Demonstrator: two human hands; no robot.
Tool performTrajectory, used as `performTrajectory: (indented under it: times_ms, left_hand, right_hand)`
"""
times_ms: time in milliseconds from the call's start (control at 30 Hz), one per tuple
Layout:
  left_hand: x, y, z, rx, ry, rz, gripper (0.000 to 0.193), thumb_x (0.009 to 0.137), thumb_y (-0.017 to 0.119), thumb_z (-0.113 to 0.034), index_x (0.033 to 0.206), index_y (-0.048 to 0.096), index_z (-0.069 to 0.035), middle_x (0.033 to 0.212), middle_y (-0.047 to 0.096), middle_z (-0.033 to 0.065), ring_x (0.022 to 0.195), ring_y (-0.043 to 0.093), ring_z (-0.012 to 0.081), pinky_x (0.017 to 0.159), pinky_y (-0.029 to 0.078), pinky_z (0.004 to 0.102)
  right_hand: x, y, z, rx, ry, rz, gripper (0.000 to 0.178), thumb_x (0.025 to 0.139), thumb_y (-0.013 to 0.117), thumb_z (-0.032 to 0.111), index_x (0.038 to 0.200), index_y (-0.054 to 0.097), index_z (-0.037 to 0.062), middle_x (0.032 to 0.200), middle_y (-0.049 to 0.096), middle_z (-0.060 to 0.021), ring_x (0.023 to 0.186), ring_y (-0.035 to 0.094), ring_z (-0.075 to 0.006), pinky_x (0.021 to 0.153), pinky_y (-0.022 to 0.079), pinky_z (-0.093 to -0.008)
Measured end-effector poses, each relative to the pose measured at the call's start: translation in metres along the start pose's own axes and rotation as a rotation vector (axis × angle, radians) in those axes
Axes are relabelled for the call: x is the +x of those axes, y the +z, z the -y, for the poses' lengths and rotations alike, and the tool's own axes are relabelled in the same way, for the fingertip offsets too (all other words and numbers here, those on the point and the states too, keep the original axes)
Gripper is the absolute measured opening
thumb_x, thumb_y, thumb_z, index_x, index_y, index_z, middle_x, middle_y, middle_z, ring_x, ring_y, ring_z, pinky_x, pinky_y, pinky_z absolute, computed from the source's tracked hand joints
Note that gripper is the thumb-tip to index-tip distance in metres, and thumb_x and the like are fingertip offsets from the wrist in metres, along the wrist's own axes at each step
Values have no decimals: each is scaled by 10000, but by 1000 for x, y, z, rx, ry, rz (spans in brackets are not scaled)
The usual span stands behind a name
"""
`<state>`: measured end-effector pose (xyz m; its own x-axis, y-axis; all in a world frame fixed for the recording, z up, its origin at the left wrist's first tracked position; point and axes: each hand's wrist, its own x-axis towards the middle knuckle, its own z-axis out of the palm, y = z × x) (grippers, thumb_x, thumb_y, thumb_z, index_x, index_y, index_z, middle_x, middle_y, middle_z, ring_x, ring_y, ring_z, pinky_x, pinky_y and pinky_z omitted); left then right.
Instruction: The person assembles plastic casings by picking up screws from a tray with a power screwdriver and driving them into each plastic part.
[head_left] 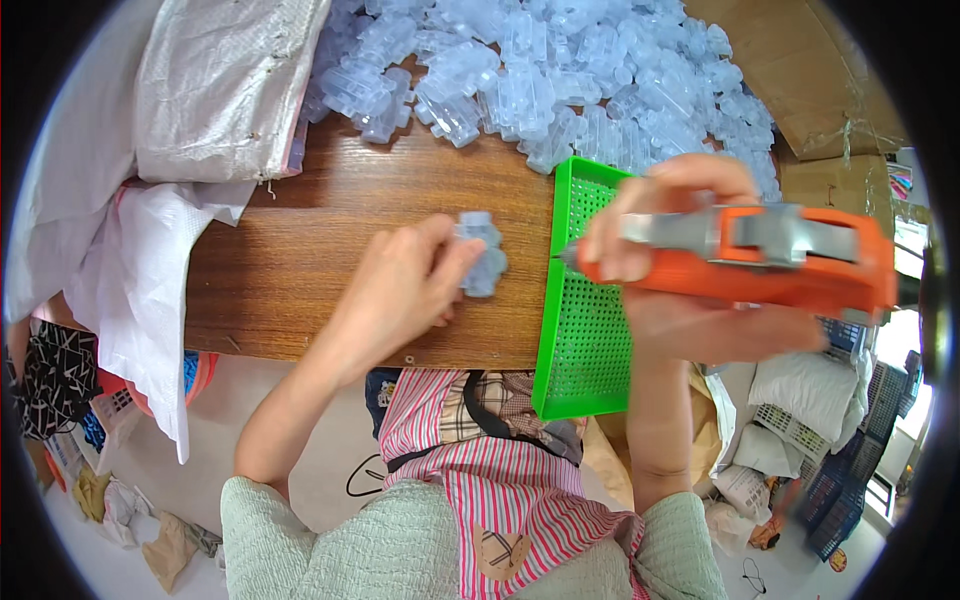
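My left hand (405,275) pinches the left side of a small translucent bluish plastic piece (482,255) with a lobed outline, just over the brown tabletop. Its thumb and forefinger are closed; the other fingers curl underneath. My right hand (690,260) is wrapped round an orange and grey glue gun (770,250), blurred by motion. The gun's dark tapered nozzle points left, toward the plastic piece but apart from it. Beneath the gun lies a green perforated plastic tray (545,375), partly hidden by my right hand.
A big heap of similar translucent pieces (520,70) covers the table's far side. White woven sacks (230,90) hang over the left edge. Cardboard (800,60) stands at the far right. The wooden table (290,290) ends close to my striped apron (510,510). Dark crates (860,470) stand at right.
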<state>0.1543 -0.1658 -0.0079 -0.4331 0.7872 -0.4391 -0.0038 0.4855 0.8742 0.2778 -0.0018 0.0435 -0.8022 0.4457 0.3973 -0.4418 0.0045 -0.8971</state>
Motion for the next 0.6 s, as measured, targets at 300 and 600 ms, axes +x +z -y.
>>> performTrajectory:
  times_ms: [300,600]
  left_hand:
    - [20,-33,-33,689,348,-544,301,901,626,-318,843,561,-30,732,662,172,673,642,372,575,486,467]
    - [97,-9,-54,473,353,-330,336,912,623,-302,800,574,11,563,580,84,485,589,184,483,448,314]
  right_hand:
    - [5,-25,41,-516,61,-217,674,884,504,495,1129,502,-133,736,577,-118,703,583,-207,793,501,-423]
    - [-5,-30,27,-236,134,-241,900,814,458,748,1056,529,-116,666,523,-75,556,503,-136,572,464,-284]
